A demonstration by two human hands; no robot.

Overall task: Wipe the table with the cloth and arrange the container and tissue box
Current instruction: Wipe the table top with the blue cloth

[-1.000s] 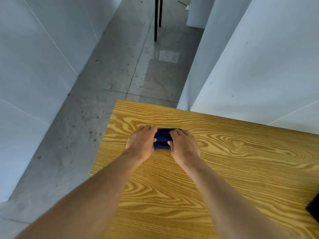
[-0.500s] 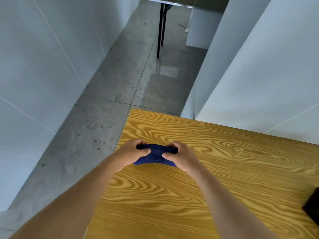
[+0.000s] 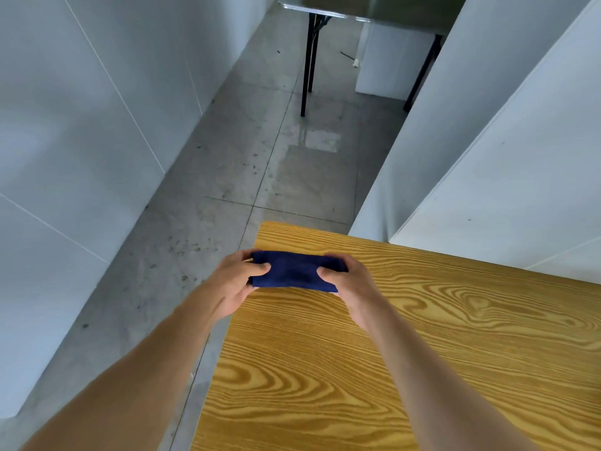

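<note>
Wood-grain table (image 3: 406, 336), grey tiled floor beyond. Folded blue cloth (image 3: 294, 271) at the far left corner, pinched at its ends by left hand (image 3: 232, 281) and right hand (image 3: 354, 284). Step, apparently: wiping. Next move calls for pressing it flat and sweeping. Container, tissue box: not visible.

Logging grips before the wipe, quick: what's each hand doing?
Left hand: grips the left end of the blue cloth.
Right hand: grips its right end.

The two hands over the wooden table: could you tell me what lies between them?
In the head view, the blue cloth spans between the left hand and right hand, each gripping one end.
</note>
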